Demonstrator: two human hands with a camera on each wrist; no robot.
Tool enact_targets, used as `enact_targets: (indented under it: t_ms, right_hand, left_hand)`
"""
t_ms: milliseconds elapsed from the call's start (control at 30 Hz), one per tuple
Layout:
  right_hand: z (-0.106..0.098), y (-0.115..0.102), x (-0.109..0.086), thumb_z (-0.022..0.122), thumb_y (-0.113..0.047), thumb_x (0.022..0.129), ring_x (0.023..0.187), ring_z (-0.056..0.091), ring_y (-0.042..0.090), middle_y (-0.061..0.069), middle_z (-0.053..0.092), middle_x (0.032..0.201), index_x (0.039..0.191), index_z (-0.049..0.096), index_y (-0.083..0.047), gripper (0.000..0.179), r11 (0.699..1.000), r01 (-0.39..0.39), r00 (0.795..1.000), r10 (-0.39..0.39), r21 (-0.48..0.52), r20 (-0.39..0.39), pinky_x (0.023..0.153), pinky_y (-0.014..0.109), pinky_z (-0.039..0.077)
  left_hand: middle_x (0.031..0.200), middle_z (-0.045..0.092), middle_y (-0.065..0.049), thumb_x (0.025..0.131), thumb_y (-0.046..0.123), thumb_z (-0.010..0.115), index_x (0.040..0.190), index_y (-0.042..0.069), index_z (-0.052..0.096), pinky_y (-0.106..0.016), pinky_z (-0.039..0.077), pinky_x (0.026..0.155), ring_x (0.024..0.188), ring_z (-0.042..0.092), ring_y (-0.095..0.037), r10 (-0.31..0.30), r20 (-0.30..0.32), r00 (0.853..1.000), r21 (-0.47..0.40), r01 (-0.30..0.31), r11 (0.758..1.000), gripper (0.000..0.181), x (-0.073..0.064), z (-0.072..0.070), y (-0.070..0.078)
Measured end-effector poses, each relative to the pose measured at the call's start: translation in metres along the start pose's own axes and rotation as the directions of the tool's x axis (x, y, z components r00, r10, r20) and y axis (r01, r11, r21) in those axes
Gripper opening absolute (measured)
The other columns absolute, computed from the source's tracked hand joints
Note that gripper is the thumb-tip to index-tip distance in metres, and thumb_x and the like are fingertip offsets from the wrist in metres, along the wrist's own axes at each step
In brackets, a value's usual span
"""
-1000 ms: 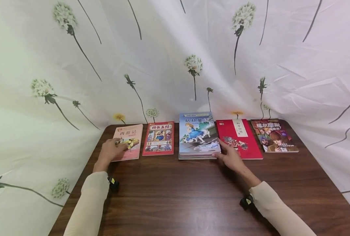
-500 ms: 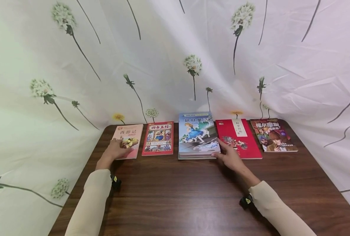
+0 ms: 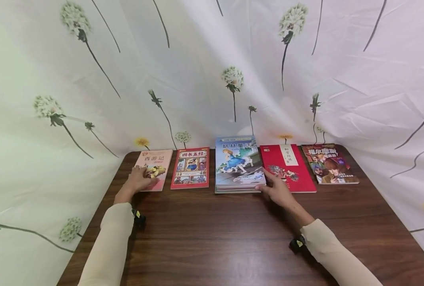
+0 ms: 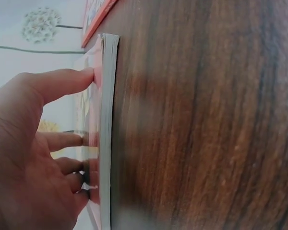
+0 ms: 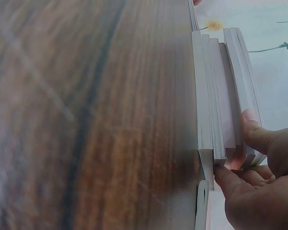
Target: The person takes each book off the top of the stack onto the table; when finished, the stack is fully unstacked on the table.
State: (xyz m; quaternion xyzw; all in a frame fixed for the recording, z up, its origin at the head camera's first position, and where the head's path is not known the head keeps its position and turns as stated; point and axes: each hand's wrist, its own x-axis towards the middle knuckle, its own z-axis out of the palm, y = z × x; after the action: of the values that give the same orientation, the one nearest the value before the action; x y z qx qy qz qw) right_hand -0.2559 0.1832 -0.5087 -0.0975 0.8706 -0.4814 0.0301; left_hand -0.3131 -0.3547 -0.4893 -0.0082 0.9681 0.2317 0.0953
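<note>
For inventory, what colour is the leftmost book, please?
The leftmost book is pink, clearest in head view.

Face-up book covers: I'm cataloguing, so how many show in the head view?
5, left to right: pink paperback, red panelled paperback, blue illustrated paperback topping the central stack, white-labelled red paperback, dark multicoloured paperback. Lower covers may be hidden.

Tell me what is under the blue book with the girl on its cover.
Several more books are stacked under the blue book; their page edges show. Their titles and the tabletop beneath cannot be seen.
</note>
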Motion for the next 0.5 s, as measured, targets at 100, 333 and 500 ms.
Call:
enact_targets:
  t_ms: [100,333,500]
  right_hand:
    - [0.0008,-0.0013,0.0009,0.077,-0.017,0.099,0.125,0.06,0.035,0.025,0.038,0.168,0.166,0.032,-0.002,0.083,1.0,0.001,1.0,-0.001,0.0,-0.001,0.086,0.029,0.055]
    - [0.0011,-0.0035,0.0013,0.078,-0.017,0.098,0.134,0.056,0.037,0.025,0.037,0.169,0.166,0.033,-0.003,0.083,1.0,-0.005,1.0,0.005,-0.01,-0.01,0.107,0.049,0.055]
    - [0.0007,-0.0016,0.0003,0.078,-0.019,0.098,0.135,0.057,0.037,0.025,0.037,0.169,0.166,0.032,-0.003,0.083,1.0,-0.005,1.0,0.005,-0.021,-0.009,0.101,0.043,0.058]
  left_hand:
    - [0.167,0.008,-0.046,0.098,0.049,0.065,0.161,-0.016,0.024,-0.078,0.011,0.126,0.156,0.004,-0.065,0.004,-0.008,1.0,0.002,-0.004,1.0,0.1,-0.0008,-0.0003,-0.0003]
    - [0.168,0.004,-0.047,0.099,0.049,0.063,0.161,-0.017,0.023,-0.077,0.007,0.127,0.157,-0.001,-0.065,0.023,-0.034,0.999,0.007,-0.022,1.0,0.099,0.0008,0.0036,-0.0025]
    - [0.167,0.014,-0.045,0.103,0.047,0.059,0.151,-0.017,0.041,-0.076,0.019,0.126,0.157,0.004,-0.064,0.022,-0.084,0.996,0.01,-0.021,1.0,0.082,-0.0019,0.0077,0.0]
